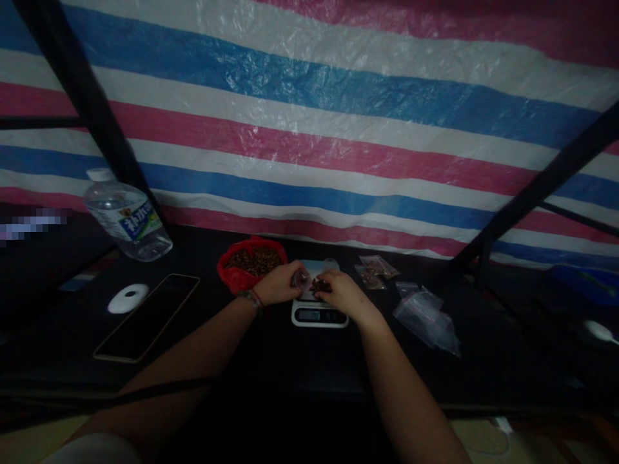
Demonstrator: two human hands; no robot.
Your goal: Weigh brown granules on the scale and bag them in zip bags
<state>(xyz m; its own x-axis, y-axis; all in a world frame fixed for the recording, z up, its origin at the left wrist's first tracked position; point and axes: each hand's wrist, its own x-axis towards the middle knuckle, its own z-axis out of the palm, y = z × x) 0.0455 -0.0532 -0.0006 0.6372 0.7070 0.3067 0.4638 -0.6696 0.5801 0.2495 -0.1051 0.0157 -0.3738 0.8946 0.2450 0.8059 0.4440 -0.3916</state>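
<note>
My left hand (282, 282) is closed around what looks like a small clear plastic bag (302, 280), with its mouth turned to the right. Brown dried bits (319, 287) sit in the curled fingers of my right hand (341, 293), close beside that mouth; their exact kind is too dim to tell. Both hands are over a small white digital scale (319, 317), hiding much of its top. Its display is lit, but I cannot read it clearly. A red bag (231, 273) full of similar brown pieces stands open behind my left hand.
Filled zip bags (374, 270) lie right of the scale, with several clear bags (428, 317) nearer me. Leftward are a phone (147, 318), a white mouse-like object (128, 298) and a plastic bottle (126, 219). Dark metal bars (527, 200) slant before a striped sheet (309, 142).
</note>
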